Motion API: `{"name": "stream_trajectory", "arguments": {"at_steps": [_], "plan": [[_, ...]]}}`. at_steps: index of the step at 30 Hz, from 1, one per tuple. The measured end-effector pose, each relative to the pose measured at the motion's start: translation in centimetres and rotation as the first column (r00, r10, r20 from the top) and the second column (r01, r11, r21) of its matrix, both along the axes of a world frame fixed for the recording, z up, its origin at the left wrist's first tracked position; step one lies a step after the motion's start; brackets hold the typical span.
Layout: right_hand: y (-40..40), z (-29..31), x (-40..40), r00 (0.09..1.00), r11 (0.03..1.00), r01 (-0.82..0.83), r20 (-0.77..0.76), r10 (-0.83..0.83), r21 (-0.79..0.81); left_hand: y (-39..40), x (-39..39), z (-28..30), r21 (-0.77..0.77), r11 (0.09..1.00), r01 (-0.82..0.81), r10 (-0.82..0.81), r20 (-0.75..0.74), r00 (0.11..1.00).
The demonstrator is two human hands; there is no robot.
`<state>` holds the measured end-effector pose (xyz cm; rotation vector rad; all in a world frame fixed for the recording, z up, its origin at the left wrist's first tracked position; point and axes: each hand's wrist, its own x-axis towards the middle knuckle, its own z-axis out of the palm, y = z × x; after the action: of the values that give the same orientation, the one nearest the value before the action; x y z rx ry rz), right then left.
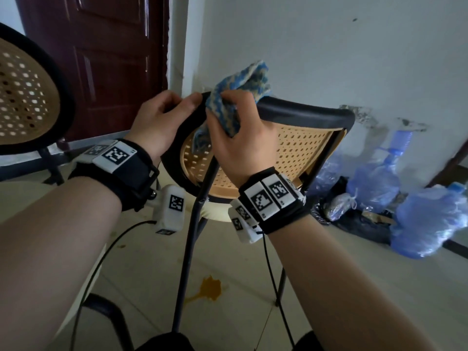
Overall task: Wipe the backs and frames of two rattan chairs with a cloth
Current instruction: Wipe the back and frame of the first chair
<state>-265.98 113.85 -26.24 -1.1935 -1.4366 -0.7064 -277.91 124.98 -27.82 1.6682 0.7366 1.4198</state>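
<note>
Cloth: the blue and cream knitted cloth (236,97) is bunched over the top rail of the nearer chair, part standing up above the rail, part hanging down against the woven back.
Nearer chair: the rattan chair (298,148) seems tipped toward the camera, its dark frame bar running along the top, the tan perforated back below it, thin dark legs reaching down to the floor.
Right hand: the right hand (243,145) is curled closed around the cloth, pressing it onto the chair's top rail; thumb and fingers wrap the fabric and the rail together.
Left hand: the left hand (162,117) sits just left of the cloth on the same rail, fingers bent over the frame's curved corner, apparently steadying the chair; it holds no cloth.
Progress: the wipe looks to be at the top rail of this chair. Nothing visible tells which parts are already clean; the back panel and legs likely remain.
Second chair: another rattan chair (27,97) stands well left of the nearer chair, partly out of view, untouched by either hand.
Surroundings: beyond the nearer chair's right side, blue plastic bags (417,211) lie against the wall; under the chair the floor has an orange stain (209,290).
</note>
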Motion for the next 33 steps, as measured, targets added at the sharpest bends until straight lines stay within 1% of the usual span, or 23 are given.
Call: {"name": "stream_trajectory", "arguments": {"at_steps": [3, 6, 10, 13, 15, 17, 19, 21, 22, 25, 26, 27, 28, 29, 31, 33], "plan": [[0.2, -1.7, -0.2, 1.000, 0.998, -0.016, 0.026, 0.017, -0.057, -0.1, -0.3, 0.3, -0.045, 0.996, 0.071, -0.070, 0.027, 0.997], [0.6, -3.4, 0.0, 0.998, 0.985, -0.038, 0.050, 0.047, -0.171, -0.1, -0.6, 0.5, -0.081, 0.987, 0.137, -0.134, 0.042, 0.990], [1.4, -4.6, -0.2, 0.993, 0.956, -0.047, 0.091, 0.076, -0.291, -0.4, -0.4, 0.8, -0.123, 0.983, 0.134, -0.123, 0.091, 0.988], [2.0, -6.1, -0.9, 0.992, 0.913, -0.065, 0.076, 0.104, -0.404, -0.7, -0.7, 1.1, -0.134, 0.986, 0.097, -0.097, 0.010, 0.995], [2.3, -7.0, -1.0, 0.993, 0.878, -0.047, 0.071, 0.092, -0.477, -0.7, -0.8, 1.2, -0.112, 0.991, 0.071, -0.078, -0.060, 0.995], [2.3, -7.4, -0.8, 0.994, 0.856, -0.035, 0.070, 0.083, -0.516, -0.8, -0.8, 1.2, -0.098, 0.995, 0.028, -0.038, -0.095, 0.995], [2.1, -7.4, -0.8, 0.995, 0.839, -0.062, 0.036, 0.096, -0.540, -0.8, -0.8, 1.1, -0.094, 0.996, -0.007, -0.004, -0.108, 0.994], [2.0, -6.8, -0.8, 0.992, 0.845, -0.126, -0.059, 0.112, -0.520, -0.9, -0.8, 1.0, -0.103, 0.995, -0.013, 0.002, -0.109, 0.994], [2.0, -6.3, -0.8, 0.989, 0.868, -0.145, -0.099, 0.112, -0.474, -1.0, -0.8, 1.1, -0.109, 0.994, -0.008, -0.004, -0.106, 0.994], [1.8, -4.7, -0.7, 0.979, 0.954, -0.150, -0.175, 0.107, -0.259, -1.2, -0.8, 1.2, -0.128, 0.992, 0.001, -0.015, -0.103, 0.995], [1.7, -4.5, -0.7, 0.972, 0.961, -0.163, -0.203, 0.118, -0.222, -1.2, -0.7, 1.2, -0.133, 0.991, -0.002, -0.012, -0.104, 0.994], [1.6, -4.5, -0.9, 0.965, 0.959, -0.180, -0.230, 0.129, -0.219, -1.2, -0.7, 1.1, -0.136, 0.991, -0.004, -0.010, -0.103, 0.995], [1.7, -4.5, -1.0, 0.960, 0.947, -0.190, -0.253, 0.123, -0.258, -1.3, -0.6, 1.2, -0.139, 0.990, -0.007, -0.007, -0.101, 0.995], [1.9, -4.6, -1.1, 0.963, 0.927, -0.176, -0.251, 0.093, -0.330, -1.3, -0.7, 1.2, -0.145, 0.989, -0.004, -0.010, -0.096, 0.995], [2.6, -5.1, -0.9, 0.974, 0.857, -0.160, -0.219, 0.057, -0.490, -1.3, -0.7, 1.3, -0.162, 0.987, 0.020, -0.034, -0.084, 0.996], [2.8, -5.5, -0.9, 0.957, 0.778, -0.247, -0.271, 0.103, -0.577, -1.1, -0.7, 1.2, -0.179, 0.983, 0.043, -0.054, -0.056, 0.997]]}}
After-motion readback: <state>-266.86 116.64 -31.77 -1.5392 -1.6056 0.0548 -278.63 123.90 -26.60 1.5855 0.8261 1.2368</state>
